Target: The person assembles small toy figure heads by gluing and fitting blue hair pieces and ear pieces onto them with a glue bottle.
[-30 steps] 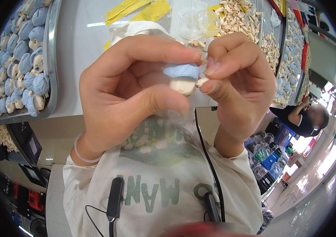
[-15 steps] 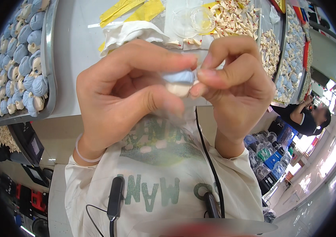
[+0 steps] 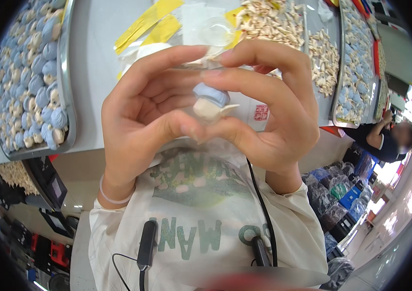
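Observation:
In front of my chest is a small doll head [image 3: 210,103] with light blue hair above and a cream face part below, a pointed ear-like piece sticking out at its right. My right hand [image 3: 274,104] pinches it between the thumb below and fingers above. From the other side my left hand [image 3: 145,109] curls round it, thumb tip at its lower edge and fingers behind. Motion blurs the fingertips, so the exact contact is hard to make out. Beyond the hands lies a pile of small cream pointed pieces [image 3: 269,22], like the one on the head.
At the left, a metal tray [image 3: 68,97] holds many blue-haired heads; another tray of heads [image 3: 358,63] stands at the right. Yellow strips [image 3: 150,24], a clear round dish [image 3: 215,31] and white paper lie at the back. A person [image 3: 385,140] sits farther right.
Both hands have shifted, and the head has turned so its pointed piece shows at the right. The right fingers have opened out from a tight pinch to reach over the head.

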`<state>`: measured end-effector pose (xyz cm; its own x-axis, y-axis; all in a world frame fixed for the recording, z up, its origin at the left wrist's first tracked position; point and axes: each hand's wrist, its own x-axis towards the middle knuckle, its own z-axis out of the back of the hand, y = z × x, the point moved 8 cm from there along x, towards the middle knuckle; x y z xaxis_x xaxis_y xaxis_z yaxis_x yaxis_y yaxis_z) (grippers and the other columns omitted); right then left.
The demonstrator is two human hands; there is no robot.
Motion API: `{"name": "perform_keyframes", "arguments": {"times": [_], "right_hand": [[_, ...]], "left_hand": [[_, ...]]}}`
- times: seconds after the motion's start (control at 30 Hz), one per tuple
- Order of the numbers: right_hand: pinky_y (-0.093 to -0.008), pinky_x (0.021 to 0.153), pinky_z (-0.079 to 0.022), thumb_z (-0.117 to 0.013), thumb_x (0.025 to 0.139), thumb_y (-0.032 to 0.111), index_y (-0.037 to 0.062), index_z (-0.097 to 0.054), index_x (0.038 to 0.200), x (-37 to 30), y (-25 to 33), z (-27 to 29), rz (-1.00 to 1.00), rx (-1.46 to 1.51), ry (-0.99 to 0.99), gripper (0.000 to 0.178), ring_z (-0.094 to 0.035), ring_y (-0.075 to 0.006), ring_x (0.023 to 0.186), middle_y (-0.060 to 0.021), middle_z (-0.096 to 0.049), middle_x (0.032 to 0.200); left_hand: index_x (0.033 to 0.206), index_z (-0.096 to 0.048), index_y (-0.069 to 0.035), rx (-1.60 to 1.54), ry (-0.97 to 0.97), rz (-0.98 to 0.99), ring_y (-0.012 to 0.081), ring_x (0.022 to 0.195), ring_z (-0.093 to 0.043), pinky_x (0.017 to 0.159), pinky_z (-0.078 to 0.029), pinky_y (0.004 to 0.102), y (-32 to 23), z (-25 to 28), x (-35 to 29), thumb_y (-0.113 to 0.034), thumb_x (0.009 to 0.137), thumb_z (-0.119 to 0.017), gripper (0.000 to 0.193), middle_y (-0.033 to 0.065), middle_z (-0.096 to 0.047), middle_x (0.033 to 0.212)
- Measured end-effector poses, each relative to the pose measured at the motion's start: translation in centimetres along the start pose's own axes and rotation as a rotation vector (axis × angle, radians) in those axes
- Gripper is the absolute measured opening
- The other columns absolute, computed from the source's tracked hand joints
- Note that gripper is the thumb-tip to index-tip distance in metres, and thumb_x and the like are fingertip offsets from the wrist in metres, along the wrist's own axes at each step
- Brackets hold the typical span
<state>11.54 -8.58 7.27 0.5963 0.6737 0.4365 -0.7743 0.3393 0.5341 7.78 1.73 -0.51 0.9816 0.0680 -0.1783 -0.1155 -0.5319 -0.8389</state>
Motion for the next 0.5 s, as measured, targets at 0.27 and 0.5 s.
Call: {"name": "perform_keyframes", "arguments": {"times": [0.27, 0.5], "right_hand": [[-0.0242, 0.068, -0.045, -0.058, 0.07, -0.002, -0.0039, -0.051, 0.103, -7.6, -11.7, 14.4, -0.498, -0.043, -0.494, 0.033, -0.056, -0.0144, 0.081, -0.0128, -0.057, 0.094], [-0.0267, 0.069, -0.046, -0.051, 0.071, 0.002, 0.0077, -0.06, 0.089, -10.8, -15.7, 17.3, -0.599, -0.723, -0.234, 0.021, -0.053, -0.0213, 0.087, -0.0081, -0.053, 0.095]], "left_hand": [[0.109, -0.045, 0.006, 0.18, 0.072, -0.132, 0.0236, 0.091, -0.055, 0.078, -0.046, 0.031, -0.5, -0.6, -0.5, 0.002, 0.07, -0.059, 0.041, 0.0197, -0.053, 0.103], [0.103, -0.05, 0.006, 0.269, 0.065, -0.119, 0.021, 0.085, -0.055, 0.074, -0.047, 0.03, -0.8, -0.8, -0.8, 0.004, 0.072, -0.056, 0.031, 0.0178, -0.052, 0.101]]}}
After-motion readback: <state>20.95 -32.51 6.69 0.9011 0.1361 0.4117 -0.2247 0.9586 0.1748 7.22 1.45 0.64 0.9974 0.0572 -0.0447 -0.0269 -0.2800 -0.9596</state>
